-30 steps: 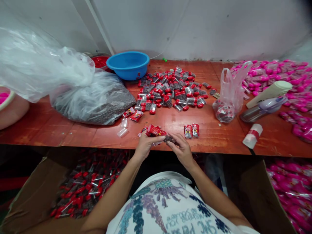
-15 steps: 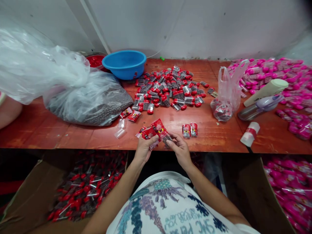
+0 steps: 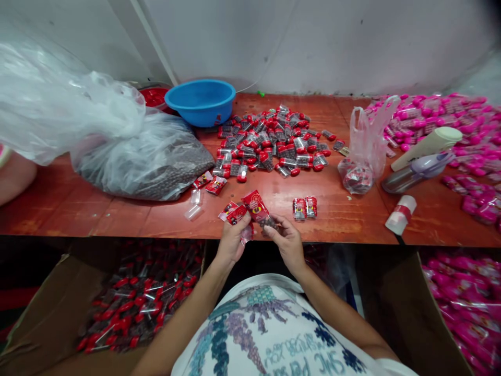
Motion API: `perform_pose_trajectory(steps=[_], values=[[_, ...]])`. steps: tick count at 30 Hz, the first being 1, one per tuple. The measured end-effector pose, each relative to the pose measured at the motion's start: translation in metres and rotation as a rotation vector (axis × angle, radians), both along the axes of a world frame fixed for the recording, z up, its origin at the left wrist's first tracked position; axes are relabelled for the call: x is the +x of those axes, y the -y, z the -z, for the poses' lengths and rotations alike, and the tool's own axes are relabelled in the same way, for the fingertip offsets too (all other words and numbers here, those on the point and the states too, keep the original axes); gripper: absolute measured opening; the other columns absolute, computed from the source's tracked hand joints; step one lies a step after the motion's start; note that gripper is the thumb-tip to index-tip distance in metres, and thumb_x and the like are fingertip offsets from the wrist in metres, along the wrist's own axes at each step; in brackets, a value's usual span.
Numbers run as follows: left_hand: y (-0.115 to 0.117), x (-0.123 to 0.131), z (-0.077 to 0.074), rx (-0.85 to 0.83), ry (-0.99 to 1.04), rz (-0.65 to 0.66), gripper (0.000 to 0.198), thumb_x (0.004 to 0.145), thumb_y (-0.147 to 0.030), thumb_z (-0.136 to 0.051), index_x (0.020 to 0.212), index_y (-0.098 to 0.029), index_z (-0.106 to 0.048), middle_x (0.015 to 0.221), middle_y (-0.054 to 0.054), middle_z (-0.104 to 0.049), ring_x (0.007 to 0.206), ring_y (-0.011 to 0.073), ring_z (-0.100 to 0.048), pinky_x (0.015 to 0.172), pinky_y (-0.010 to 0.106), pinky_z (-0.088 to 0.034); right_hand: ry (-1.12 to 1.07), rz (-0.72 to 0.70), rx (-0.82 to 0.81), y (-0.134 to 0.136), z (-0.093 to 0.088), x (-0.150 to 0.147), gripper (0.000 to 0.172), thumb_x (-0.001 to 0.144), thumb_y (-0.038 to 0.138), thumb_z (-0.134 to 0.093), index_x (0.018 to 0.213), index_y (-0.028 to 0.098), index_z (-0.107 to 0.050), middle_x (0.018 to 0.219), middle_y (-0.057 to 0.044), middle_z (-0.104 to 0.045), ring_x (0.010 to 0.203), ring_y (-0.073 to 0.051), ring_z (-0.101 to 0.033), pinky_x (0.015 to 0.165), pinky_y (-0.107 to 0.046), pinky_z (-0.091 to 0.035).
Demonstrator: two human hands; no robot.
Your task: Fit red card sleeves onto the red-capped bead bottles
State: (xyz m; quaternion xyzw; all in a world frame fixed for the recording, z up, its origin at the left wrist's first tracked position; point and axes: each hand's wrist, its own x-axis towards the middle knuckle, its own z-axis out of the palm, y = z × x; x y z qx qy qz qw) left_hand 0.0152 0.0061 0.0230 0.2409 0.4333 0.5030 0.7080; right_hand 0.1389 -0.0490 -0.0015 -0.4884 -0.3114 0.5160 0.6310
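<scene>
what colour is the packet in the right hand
The packet is mostly red with a small yellow and black print, best seen in the head view.

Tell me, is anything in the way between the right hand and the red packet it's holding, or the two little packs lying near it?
Nothing visible is. The right hand grips the red packet by its lower end, and only tabletop shows between that hand and the two packs.
</scene>
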Motion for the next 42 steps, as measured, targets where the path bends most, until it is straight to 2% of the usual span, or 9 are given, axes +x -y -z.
perform_pose_trajectory(steps=[4, 8, 16, 20, 25, 29, 34, 38, 42], values=[[0.002, 0.004, -0.003, 0.042, 0.012, -0.025, 0.032, 0.064, -0.032, -0.080, 0.085, -0.015, -0.063, 0.073, -0.002, -0.065, 0.053, 0.0089, -0.056, 0.041, 0.019, -0.044, 0.004, -0.031, -0.007, 0.001, -0.003, -0.001, 0.033, 0.073, 0.032, -0.072, 0.105, 0.023, -0.066, 0.094, -0.001, -0.066, 0.078, -0.015, -0.063, 0.071, -0.029, -0.056], [0.004, 0.008, -0.009, 0.089, -0.071, 0.009, 0.031, 0.055, -0.018, -0.084, 0.076, -0.014, -0.062, 0.067, -0.003, -0.065, 0.052, 0.0085, -0.057, 0.046, 0.018, -0.044, 0.010, -0.071, 0.019, 0.003, 0.001, -0.002, 0.030, 0.075, 0.029, -0.071, 0.104, 0.023, -0.065, 0.094, -0.001, -0.066, 0.081, -0.015, -0.063, 0.075, -0.029, -0.054], [0.008, 0.009, -0.011, 0.161, -0.205, 0.007, 0.027, 0.056, -0.018, -0.082, 0.073, -0.013, -0.062, 0.062, -0.003, -0.064, 0.051, 0.0080, -0.055, 0.048, 0.018, -0.043, 0.420, 0.044, 0.164, 0.007, 0.003, 0.000, 0.023, 0.081, 0.023, -0.065, 0.103, 0.025, -0.066, 0.093, -0.002, -0.060, 0.085, -0.016, -0.059, 0.075, -0.027, -0.050], [0.005, 0.004, -0.011, 0.121, -0.199, 0.081, 0.027, 0.055, -0.019, -0.082, 0.073, -0.013, -0.063, 0.065, -0.001, -0.066, 0.053, 0.0100, -0.058, 0.048, 0.020, -0.046, 0.204, -0.025, 0.073, 0.007, -0.002, 0.002, 0.026, 0.078, 0.027, -0.069, 0.104, 0.025, -0.067, 0.095, -0.002, -0.065, 0.085, -0.017, -0.062, 0.075, -0.029, -0.052], [0.004, 0.001, -0.014, 0.129, -0.170, 0.139, 0.029, 0.055, -0.018, -0.082, 0.076, -0.014, -0.063, 0.067, -0.001, -0.067, 0.051, 0.0095, -0.058, 0.046, 0.019, -0.045, -0.130, -0.087, -0.029, 0.003, -0.005, 0.007, 0.034, 0.071, 0.028, -0.076, 0.103, 0.025, -0.065, 0.090, 0.001, -0.070, 0.066, -0.012, -0.063, 0.058, -0.024, -0.054], [0.005, 0.004, -0.014, 0.157, -0.167, 0.136, 0.030, 0.056, -0.018, -0.082, 0.079, -0.015, -0.063, 0.071, -0.001, -0.068, 0.057, 0.0105, -0.061, 0.052, 0.020, -0.048, -0.154, -0.098, -0.050, 0.003, -0.007, 0.009, 0.027, 0.072, 0.028, -0.075, 0.098, 0.023, -0.068, 0.086, 0.001, -0.070, 0.065, -0.011, -0.064, 0.054, -0.020, -0.054], [0.007, 0.009, -0.015, 0.184, -0.184, 0.085, 0.029, 0.055, -0.018, -0.082, 0.077, -0.013, -0.063, 0.068, 0.000, -0.067, 0.055, 0.0100, -0.059, 0.051, 0.019, -0.046, -0.033, -0.048, -0.026, 0.006, -0.010, 0.006, 0.030, 0.071, 0.031, -0.074, 0.100, 0.022, -0.067, 0.086, 0.000, -0.068, 0.069, -0.013, -0.063, 0.040, -0.016, -0.049], [0.006, 0.008, -0.020, 0.178, -0.180, 0.150, 0.023, 0.057, -0.019, -0.081, 0.070, -0.013, -0.063, 0.061, -0.001, -0.064, 0.046, 0.0083, -0.054, 0.044, 0.019, -0.043, -0.109, -0.076, -0.059, 0.005, -0.009, 0.007, 0.028, 0.071, 0.031, -0.074, 0.097, 0.020, -0.069, 0.082, -0.001, -0.068, 0.063, -0.013, -0.063, 0.030, -0.012, -0.039], [0.006, 0.008, -0.022, 0.177, -0.184, 0.202, 0.024, 0.058, -0.020, -0.081, 0.073, -0.013, -0.064, 0.063, 0.000, -0.064, 0.047, 0.0085, -0.054, 0.042, 0.019, -0.042, -0.132, -0.080, -0.077, 0.004, -0.007, 0.010, 0.030, 0.070, 0.031, -0.075, 0.097, 0.020, -0.068, 0.084, -0.002, -0.069, 0.063, -0.014, -0.065, 0.030, -0.013, -0.038]])
